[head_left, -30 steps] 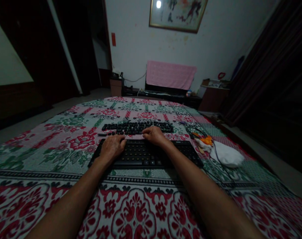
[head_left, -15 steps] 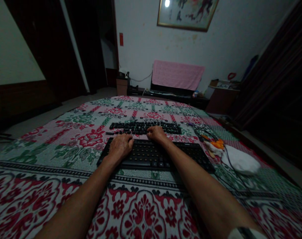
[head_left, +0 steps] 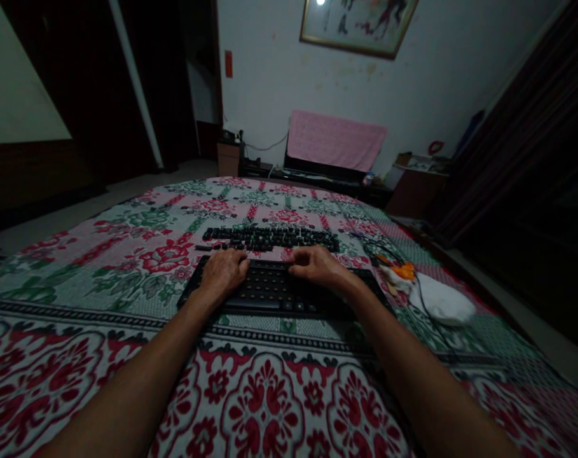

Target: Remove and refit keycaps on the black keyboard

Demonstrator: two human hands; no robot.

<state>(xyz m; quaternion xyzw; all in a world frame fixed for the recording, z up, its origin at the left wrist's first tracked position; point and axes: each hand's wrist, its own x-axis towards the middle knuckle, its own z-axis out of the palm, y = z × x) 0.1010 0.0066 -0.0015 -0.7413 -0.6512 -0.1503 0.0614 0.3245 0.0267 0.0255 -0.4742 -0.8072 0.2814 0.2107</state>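
A black keyboard (head_left: 264, 289) with most of its keycaps off lies on the patterned bedspread, rows of bare key posts showing. Behind it are rows of loose black keycaps (head_left: 269, 238). My left hand (head_left: 224, 268) rests over the keyboard's upper left part, its fingers curled over the far edge and gripping it. Above the keyboard's upper middle, my right hand (head_left: 316, 266) is closed in a pinch, thumb and forefinger close together. Whatever is between those fingertips is too small and dark to make out.
Right of the keyboard lie a dark cable (head_left: 425, 305), a white cloth-like bundle (head_left: 446, 299) and an orange item (head_left: 403, 271). The bedspread (head_left: 140, 254) stretches out on both sides. A pink towel (head_left: 336, 140) hangs over something dark by the far wall.
My right hand has come back from the loose keycaps to above the keyboard. The left hand stays at the keyboard's left side. The whole view has shifted slightly.
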